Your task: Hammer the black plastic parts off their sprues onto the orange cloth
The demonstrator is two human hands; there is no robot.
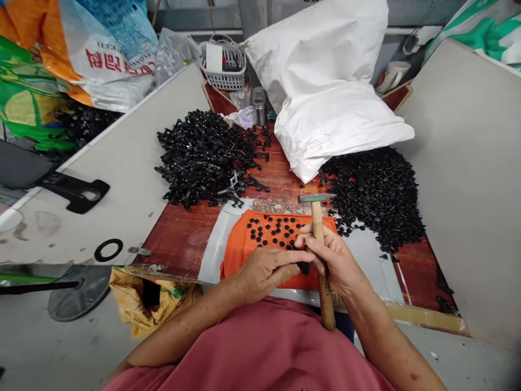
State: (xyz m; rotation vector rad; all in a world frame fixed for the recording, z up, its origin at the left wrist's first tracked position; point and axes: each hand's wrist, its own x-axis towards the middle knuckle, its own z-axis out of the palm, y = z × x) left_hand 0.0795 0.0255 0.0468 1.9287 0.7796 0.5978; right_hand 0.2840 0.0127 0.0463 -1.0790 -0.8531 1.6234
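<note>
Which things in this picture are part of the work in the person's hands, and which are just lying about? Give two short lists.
In use:
right hand gripping the hammer
left hand on a small black part
orange mat with black discs

Lying about:
white sack
grey basket
mug
black ring
metal cup

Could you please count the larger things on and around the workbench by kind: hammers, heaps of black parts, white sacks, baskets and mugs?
Hammers: 1, held in the right hand, handle upright; the left hand is beside it
Heaps of black parts: 2, left heap and right heap
White sacks: 1
Baskets: 1
Mugs: 1
Total: 6
</note>
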